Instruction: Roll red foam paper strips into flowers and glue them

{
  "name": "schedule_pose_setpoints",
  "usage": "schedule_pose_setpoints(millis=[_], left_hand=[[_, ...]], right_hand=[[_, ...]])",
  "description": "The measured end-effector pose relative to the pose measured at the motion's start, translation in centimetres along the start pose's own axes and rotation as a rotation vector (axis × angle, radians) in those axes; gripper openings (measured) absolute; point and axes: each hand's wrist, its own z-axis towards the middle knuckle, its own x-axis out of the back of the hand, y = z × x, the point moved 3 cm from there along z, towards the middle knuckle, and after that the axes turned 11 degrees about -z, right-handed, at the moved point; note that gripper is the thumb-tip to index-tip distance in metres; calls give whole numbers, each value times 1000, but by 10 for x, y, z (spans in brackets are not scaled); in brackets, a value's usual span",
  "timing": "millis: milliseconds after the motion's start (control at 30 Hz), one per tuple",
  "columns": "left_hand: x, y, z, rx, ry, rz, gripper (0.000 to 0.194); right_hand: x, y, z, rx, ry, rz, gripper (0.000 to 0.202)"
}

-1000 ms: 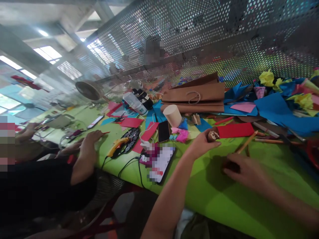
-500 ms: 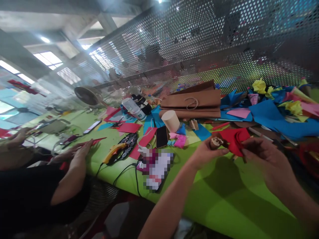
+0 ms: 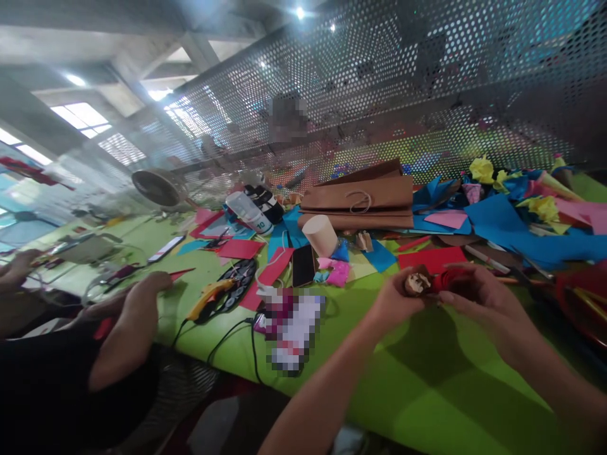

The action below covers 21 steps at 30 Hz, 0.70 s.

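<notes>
My left hand (image 3: 392, 302) is closed around a brown paper roll (image 3: 418, 284) with a crumpled tan end that faces me. On the roll's right side is a curled red strip (image 3: 444, 281), perhaps paper or felt. My right hand (image 3: 481, 300) has its fingers closed on that strip, close beside my left hand. The fingers partly hide the strip and where it meets the roll. Both hands are above the green tabletop (image 3: 427, 392). Just behind them lies a flat red sheet (image 3: 431, 256).
A glue gun (image 3: 207, 299), its cable, a pixelated phone (image 3: 296, 338) and a dark phone (image 3: 303, 265) lie left of my hands. Behind stand a cream cylinder (image 3: 320, 235) and folded brown sheets (image 3: 360, 202). Blue scraps (image 3: 502, 227) lie right. A co-worker's hand (image 3: 147, 291) is at far left.
My right hand has drawn in towards my left hand. The red strip, which hung spread between them, is now gathered closer to the brown roll. The whole view has shifted slightly.
</notes>
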Motion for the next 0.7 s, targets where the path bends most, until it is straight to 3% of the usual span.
schedule_pose_setpoints(millis=[67, 233, 333, 567, 700], left_hand=[[0, -2, -1, 19, -46, 38, 57], [0, 3, -4, -33, -173, 344, 46], [0, 5, -6, -47, -209, 488, 47], [-8, 6, -13, 7, -232, 592, 55], [-13, 9, -19, 45, -262, 638, 49]], right_hand=[[1, -1, 3, 24, -35, -61, 47], [17, -9, 1, 45, 103, -107, 47], [22, -14, -3, 104, 93, -96, 44], [12, -19, -4, 158, 20, -168, 38], [8, -22, -5, 155, 14, -171, 40]])
